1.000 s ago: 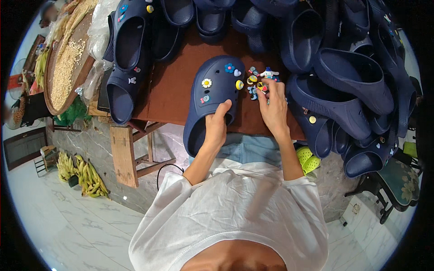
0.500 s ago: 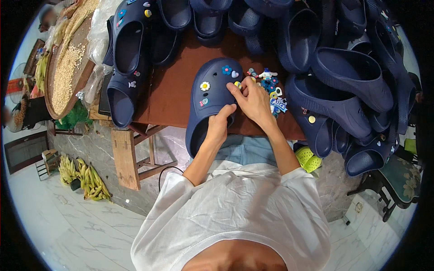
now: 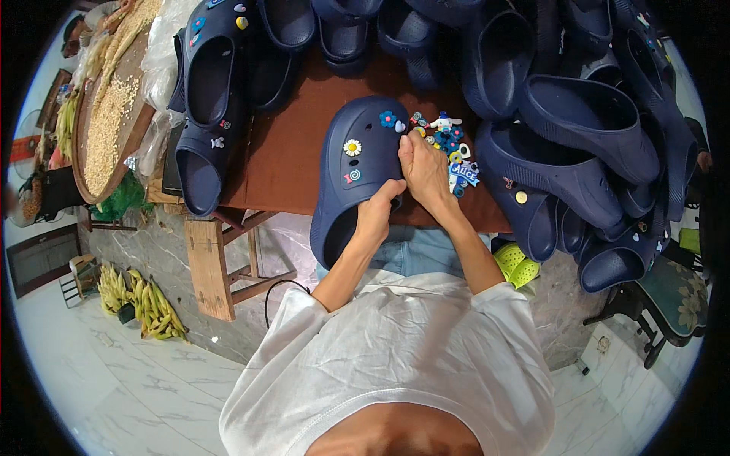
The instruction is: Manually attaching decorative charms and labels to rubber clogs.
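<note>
A navy clog (image 3: 353, 163) lies toe away from me on the brown cloth. My left hand (image 3: 372, 216) grips it at the rim of its foot opening, thumb on top. A daisy charm (image 3: 352, 147), a candy-shaped charm (image 3: 352, 176), a blue flower charm (image 3: 388, 118) and a small pale heart charm (image 3: 400, 127) sit on its upper. Against the clog's right side, my right hand (image 3: 426, 171) is closed, with the thumb at the edge of the upper; what its fingers hold is hidden. Just beyond it lies a pile of colourful charms (image 3: 450, 138).
Many navy clogs (image 3: 551, 163) crowd the right and far sides of the brown-covered table (image 3: 277, 163). More clogs (image 3: 201, 167) lie at the left. Lime-green clogs (image 3: 517, 264) show below the table's right edge. A round tray of grain (image 3: 106, 156) stands at far left, a wooden stool (image 3: 209, 266) below.
My right hand has shifted from the clog's upper to its right edge, and the yellow charm that showed by its fingertips is out of sight. My left hand keeps its hold.
</note>
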Motion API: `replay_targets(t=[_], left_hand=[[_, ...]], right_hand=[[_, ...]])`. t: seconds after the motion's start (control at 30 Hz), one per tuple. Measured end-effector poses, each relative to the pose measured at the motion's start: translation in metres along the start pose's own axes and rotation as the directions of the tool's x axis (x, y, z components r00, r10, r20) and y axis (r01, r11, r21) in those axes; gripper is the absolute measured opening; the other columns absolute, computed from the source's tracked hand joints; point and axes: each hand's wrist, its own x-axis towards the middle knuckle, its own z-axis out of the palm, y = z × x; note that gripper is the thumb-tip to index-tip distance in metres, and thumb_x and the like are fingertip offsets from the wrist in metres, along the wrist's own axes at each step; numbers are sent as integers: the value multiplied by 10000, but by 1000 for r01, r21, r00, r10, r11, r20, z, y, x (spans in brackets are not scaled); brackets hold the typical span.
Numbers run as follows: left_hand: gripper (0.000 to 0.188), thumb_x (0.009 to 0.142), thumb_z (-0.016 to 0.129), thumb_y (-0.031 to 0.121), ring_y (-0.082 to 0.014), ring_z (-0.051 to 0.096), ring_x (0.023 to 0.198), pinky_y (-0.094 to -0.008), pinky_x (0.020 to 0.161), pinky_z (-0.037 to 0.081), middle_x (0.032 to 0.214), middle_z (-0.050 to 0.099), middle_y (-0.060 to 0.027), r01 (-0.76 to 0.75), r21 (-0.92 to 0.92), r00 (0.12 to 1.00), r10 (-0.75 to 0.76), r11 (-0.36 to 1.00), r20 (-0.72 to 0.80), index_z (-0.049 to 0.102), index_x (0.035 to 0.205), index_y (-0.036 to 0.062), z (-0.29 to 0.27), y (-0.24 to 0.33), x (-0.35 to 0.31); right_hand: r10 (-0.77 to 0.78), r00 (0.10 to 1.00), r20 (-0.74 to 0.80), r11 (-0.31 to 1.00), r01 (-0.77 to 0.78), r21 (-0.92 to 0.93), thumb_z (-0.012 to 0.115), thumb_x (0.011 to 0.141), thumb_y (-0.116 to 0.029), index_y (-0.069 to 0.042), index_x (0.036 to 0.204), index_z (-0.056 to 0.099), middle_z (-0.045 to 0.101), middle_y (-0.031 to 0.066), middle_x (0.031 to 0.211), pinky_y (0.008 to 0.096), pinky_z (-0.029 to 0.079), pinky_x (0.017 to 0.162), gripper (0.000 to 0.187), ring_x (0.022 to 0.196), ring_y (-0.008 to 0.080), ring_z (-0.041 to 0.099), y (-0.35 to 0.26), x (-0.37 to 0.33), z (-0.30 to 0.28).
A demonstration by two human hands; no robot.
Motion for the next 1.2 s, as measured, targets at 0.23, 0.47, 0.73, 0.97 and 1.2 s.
replay_targets(t=[0.23,0.47,0.73,0.97,1.2], left_hand=[[136,746,679,32,-112,540,771,-269,713,424,851,580,10,5,-11,1000,-5,1000,-11,632,873,43,-1,1,1],[148,747,679,37,-112,549,781,-268,727,430,872,595,1,38,-29,999,-38,999,-12,638,890,27,-2,1,2],[125,758,662,31,-115,558,766,-271,710,438,854,597,1,-6,10,1000,6,1000,-5,640,881,24,-1,-4,-3],[105,747,661,27,-132,565,761,-281,724,442,822,603,-12,62,-37,998,-63,997,-19,644,851,18,-8,0,5],[86,726,646,3,-135,572,810,-279,760,438,820,609,-19,49,-130,999,-51,990,-12,645,810,21,-3,16,-1]], right_hand=[[-43,999,1,998,43,37,376,1026,-271,-16,883,491,585,236,697,528,437,619,314,684,447,584,3,1,0],[-35,997,62,999,35,9,407,1018,-275,-11,857,500,593,237,717,515,465,614,323,672,435,593,1,5,-7],[134,978,161,987,-147,67,432,1014,-371,-5,876,498,611,246,742,519,455,615,397,705,450,606,-10,0,-12],[20,1000,23,999,-21,44,404,1024,-331,-24,851,478,588,234,737,521,425,611,361,697,447,579,-4,3,-1],[1,999,-34,995,2,105,390,1020,-238,-25,906,492,596,225,784,515,439,638,263,729,448,584,9,0,-10]])
